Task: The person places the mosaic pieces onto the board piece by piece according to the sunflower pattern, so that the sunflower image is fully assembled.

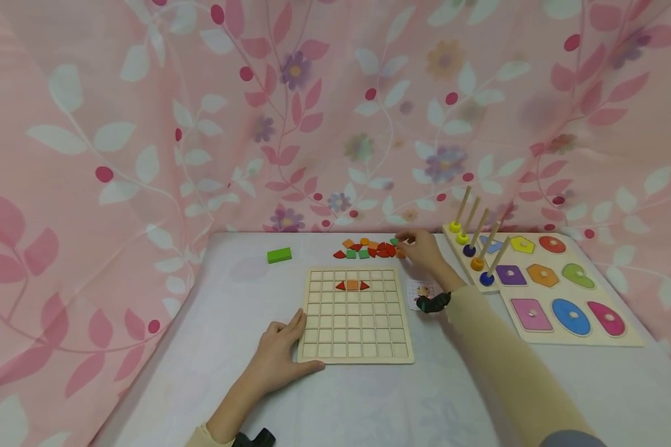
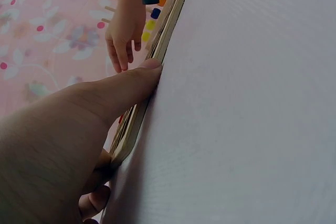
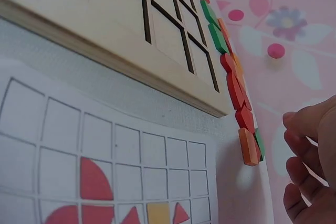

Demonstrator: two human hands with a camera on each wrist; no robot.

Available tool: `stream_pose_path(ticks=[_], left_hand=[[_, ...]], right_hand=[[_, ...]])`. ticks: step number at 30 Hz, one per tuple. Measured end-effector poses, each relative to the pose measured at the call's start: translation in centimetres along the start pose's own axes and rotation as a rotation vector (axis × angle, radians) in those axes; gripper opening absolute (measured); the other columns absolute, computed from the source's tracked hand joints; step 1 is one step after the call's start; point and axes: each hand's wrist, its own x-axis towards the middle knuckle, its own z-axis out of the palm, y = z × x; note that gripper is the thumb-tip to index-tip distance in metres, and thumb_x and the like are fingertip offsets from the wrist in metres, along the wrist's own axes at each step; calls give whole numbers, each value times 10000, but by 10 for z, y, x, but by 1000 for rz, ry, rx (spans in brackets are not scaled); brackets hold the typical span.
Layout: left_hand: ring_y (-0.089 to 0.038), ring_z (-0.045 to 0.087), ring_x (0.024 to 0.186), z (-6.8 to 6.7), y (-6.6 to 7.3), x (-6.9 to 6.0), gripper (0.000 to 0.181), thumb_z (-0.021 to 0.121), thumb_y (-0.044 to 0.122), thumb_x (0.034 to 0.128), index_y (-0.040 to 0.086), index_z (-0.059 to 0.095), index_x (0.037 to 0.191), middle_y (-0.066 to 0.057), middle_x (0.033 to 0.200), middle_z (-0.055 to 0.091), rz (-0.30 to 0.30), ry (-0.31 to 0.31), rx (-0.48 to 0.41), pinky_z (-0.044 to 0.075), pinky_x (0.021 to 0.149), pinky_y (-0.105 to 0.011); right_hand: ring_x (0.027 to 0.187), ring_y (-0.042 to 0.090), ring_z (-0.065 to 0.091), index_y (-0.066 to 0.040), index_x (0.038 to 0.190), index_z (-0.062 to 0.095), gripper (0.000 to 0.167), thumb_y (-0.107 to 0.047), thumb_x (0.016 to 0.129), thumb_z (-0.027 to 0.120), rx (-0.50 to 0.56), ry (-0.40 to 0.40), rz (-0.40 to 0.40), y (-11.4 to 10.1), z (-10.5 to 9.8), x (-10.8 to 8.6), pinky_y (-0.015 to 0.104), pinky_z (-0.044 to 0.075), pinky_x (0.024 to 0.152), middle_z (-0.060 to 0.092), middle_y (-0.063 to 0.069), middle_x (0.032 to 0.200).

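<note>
The left hand [image 1: 279, 354] grips the lower left corner of a wooden grid board [image 1: 360, 358]; its thumb lies on the near edge, its other fingers at the left side. Two red triangles flank an orange square [image 1: 352, 285] in an upper row of the board. Behind the board, the right hand [image 1: 422, 251] hovers at the right end of a row of small red, green and orange pieces [image 1: 381, 251]. In the right wrist view its fingers [image 3: 299, 142] are loosely bent, apart from the pieces, with nothing seen between them. A pattern card [image 3: 131, 153] lies right of the board.
At the right stand a peg stand with coloured beads [image 1: 477, 264] and a puzzle board of coloured knobbed shapes [image 1: 587, 338]. A green block [image 1: 279, 255] lies at the back left. A pink floral curtain [image 1: 335, 124] hangs behind the table.
</note>
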Motion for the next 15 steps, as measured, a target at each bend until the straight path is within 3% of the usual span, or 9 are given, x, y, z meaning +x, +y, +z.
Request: stream_pose_path(ticks=[7, 15], left_hand=[[-141, 426, 1085, -1, -1, 0, 1152, 878, 676, 747, 47, 437, 1606, -75, 1717, 343, 4, 0, 12, 409, 892, -370], [-140, 422, 1092, 1, -2, 0, 1163, 865, 698, 747, 56, 426, 1613, -60, 1726, 327, 2, -3, 3, 411, 891, -368]], right_hand=[[1137, 407, 612, 77, 1235, 720, 292, -116, 1018, 699, 7, -57, -10, -15, 13, 14, 531, 515, 987, 717, 244, 1211], [1156, 391, 680, 59, 1266, 721, 315, -143, 1025, 709, 6, -132, 9, -24, 46, 31, 500, 552, 996, 710, 249, 1267]])
